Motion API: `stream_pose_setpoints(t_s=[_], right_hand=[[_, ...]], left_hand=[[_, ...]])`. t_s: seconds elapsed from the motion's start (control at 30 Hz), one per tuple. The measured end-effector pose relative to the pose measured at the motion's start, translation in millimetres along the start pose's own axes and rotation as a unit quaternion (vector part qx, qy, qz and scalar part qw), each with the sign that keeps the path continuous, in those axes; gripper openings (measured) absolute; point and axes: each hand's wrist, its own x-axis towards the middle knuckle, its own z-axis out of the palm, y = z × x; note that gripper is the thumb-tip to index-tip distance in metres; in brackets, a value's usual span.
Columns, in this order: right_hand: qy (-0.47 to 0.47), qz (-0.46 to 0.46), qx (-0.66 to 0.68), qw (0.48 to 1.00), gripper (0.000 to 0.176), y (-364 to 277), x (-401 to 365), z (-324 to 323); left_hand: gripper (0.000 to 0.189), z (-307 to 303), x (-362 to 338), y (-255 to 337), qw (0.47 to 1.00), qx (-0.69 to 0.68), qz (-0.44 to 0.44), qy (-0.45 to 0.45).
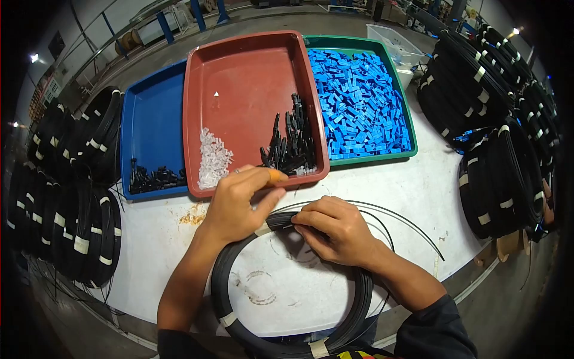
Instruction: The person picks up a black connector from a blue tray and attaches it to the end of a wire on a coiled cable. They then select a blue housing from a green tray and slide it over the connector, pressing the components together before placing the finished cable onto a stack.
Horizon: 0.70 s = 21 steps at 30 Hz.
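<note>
A coil of thin black cable (222,275), bound with pale tape, lies at the near side of the white table. My right hand (338,230) is closed on the coil's far side, thumb and fingers pinching the cable there. Loose cable ends (412,226) curve out to the right behind it. My left hand (239,200) is raised over the coil's far left part, by the front rim of the red tray (251,78). Its thumb and orange-wrapped index finger are apart, with nothing visible between them. Small clear plastic pieces (212,158) and black connector parts (293,140) lie in that tray.
A blue tray (152,113) with small black parts stands at left. The green tray (412,140) at right holds many blue clips (359,102). Taped cable coils are stacked at the left (78,233) and right (502,179). A clear bin (394,45) stands behind.
</note>
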Motion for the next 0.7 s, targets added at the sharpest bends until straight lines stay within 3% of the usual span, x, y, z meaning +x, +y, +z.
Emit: stream_pose_setpoints(t_s=[0.03,0.3,0.37,0.47,0.57,0.6,0.7], right_hand=[[-0.001,0.0,0.001,1.0,0.021,0.1,-0.1,0.0],[-0.023,0.022,0.002,1.0,0.022,-2.6,2.2,-5.0],[-0.025,0.02,0.001,0.999,0.022,-1.8,2.6,-6.0],[-0.01,0.015,0.007,1.0,0.026,-1.4,4.2,-4.8],[-0.021,0.026,0.011,0.999,0.027,-2.5,4.9,-6.4],[-0.025,0.026,0.009,0.999,0.028,-2.2,5.2,-6.8],[-0.029,0.041,0.019,0.999,0.023,-2.0,3.2,-6.1]], left_hand=[[0.017,1.0,4.2,-5.3,0.999,0.007,-0.034,-0.01],[0.014,18.0,42.7,-38.4,0.983,0.154,0.087,-0.053],[0.014,14.3,50.5,-44.2,0.982,0.167,0.084,-0.039],[0.014,-6.2,60.1,-47.7,0.967,0.182,0.049,-0.173],[0.013,1.5,54.4,-56.1,0.963,0.167,0.089,-0.19],[0.015,3.6,54.9,-56.9,0.959,0.174,0.059,-0.216],[0.02,14.3,60.8,-67.1,0.973,0.143,0.096,-0.156]])
